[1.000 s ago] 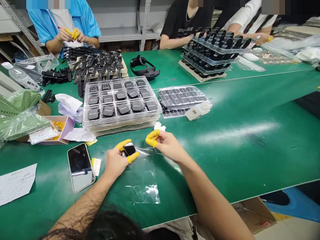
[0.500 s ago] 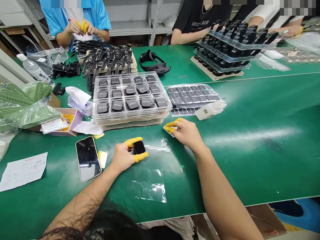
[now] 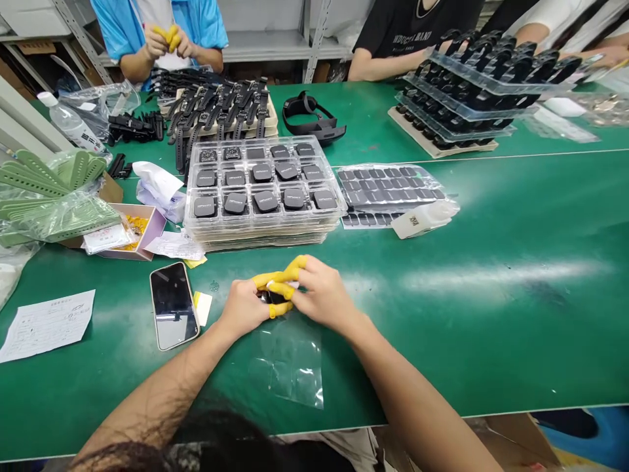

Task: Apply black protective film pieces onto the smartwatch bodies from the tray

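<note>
While both hands are meeting above the table (image 3: 491, 341), the left hand (image 3: 240, 307) is pinching a black smartwatch body (image 3: 272, 297) between bent fingers and thumb, and the right hand (image 3: 322, 292) is curling over it from the other side. Yellow finger cots (image 3: 287, 270) are covering the fingertips of both hands. Whether the right hand is gripping the watch or only pressing on it cannot be told. Most of the watch is hidden by the fingers, so which way it faces and where its long axis runs are unclear.

A clear plastic sheet (image 3: 289, 364) is lying on the green table just below the hands. Just left of them, a smartphone (image 3: 173, 305) is lying face up, with a printed paper form (image 3: 46, 326) farther left. Ahead, a stack of clear trays (image 3: 260, 226) is holding rows of black watch bodies, with black watch straps (image 3: 221, 111) standing beyond them. To the right, a plastic-wrapped sheet of dark pieces (image 3: 388, 187) is lying flat, and stacked black-loaded trays (image 3: 472, 98) are rising farther back. Across the table, a co-worker in a blue jacket (image 3: 199, 26) is working with yellow-capped fingers in front of metal shelving (image 3: 314, 39).
</note>
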{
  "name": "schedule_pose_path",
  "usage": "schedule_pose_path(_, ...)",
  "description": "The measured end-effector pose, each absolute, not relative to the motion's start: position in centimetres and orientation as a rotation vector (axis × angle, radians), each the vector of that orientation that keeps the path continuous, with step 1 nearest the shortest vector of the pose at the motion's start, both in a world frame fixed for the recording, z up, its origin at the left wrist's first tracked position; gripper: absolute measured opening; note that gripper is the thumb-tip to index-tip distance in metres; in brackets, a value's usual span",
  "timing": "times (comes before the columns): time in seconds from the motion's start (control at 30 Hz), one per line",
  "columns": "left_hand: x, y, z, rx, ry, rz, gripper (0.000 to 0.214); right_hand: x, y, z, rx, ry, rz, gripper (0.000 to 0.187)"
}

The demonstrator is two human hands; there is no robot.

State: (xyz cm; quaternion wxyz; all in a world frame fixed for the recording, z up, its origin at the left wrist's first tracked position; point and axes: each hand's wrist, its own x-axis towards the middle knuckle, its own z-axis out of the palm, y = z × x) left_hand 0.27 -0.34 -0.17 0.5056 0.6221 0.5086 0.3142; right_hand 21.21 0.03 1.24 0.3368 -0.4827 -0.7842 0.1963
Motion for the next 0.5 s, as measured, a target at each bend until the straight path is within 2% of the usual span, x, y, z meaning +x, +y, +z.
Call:
schedule_pose_path(0.4, 0.32, -0.42, 0.14, 1.493, 1.266, 0.741, 0.051, 21.15, 0.35, 1.10, -1.100, -2.165, 0.580, 0.017)
schedule_pose_path(0.5, 0.48, -0.47, 0.31, 1.405, 1.264, 0.769, 0.052, 21.26, 0.57, 1.16, -1.303, -1.982, 0.415, 0.018)
